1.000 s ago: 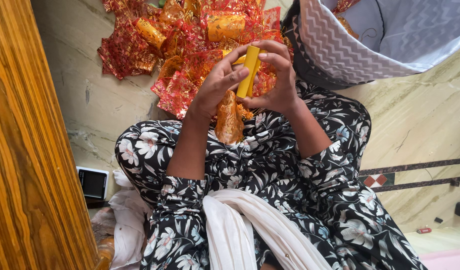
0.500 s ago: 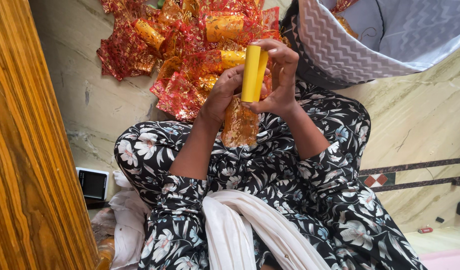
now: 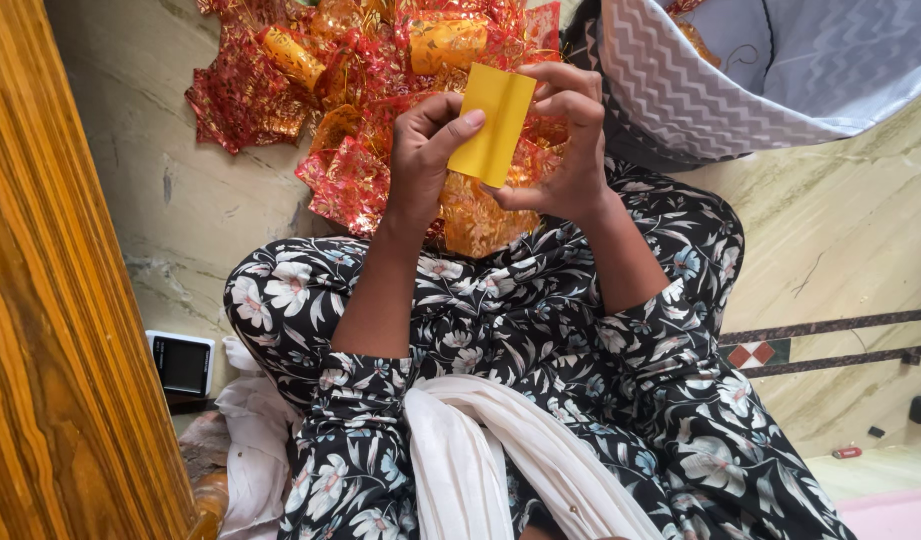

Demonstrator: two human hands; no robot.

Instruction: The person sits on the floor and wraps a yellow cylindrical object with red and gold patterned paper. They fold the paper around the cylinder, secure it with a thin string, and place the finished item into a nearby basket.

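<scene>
Yellow card [image 3: 492, 122], a flat rectangular piece with a fold line down its length, is held up between both hands above the lap. The left hand [image 3: 427, 160] is closed on its left edge, with the thumb laid across the lower left part of the face. The right hand [image 3: 565, 140] is closed on its right edge and lower corner, the fingers curled over the top right and the thumb pressed beneath. The two hands are set close together, parted only by the card.

Just below the card, touching both hands, a gold mesh pouch [image 3: 480, 215] is seen resting against the lap; whether it is gripped by either hand cannot be told. Beyond the hands, a heap of red and gold mesh pouches [image 3: 350, 90] is spread on the pale stone floor [image 3: 180, 200], some with yellow cards inside them. At the upper right, a grey cloth basket [image 3: 700, 95] with a zigzag pattern is placed on the floor, near the right hand. The lap is covered by a black floral garment [image 3: 540, 330], and a white scarf [image 3: 480, 460] is draped down its middle. A wooden panel [image 3: 50, 300] is seen along the left edge, with a small dark device [image 3: 180, 363] on the floor beside it.
</scene>
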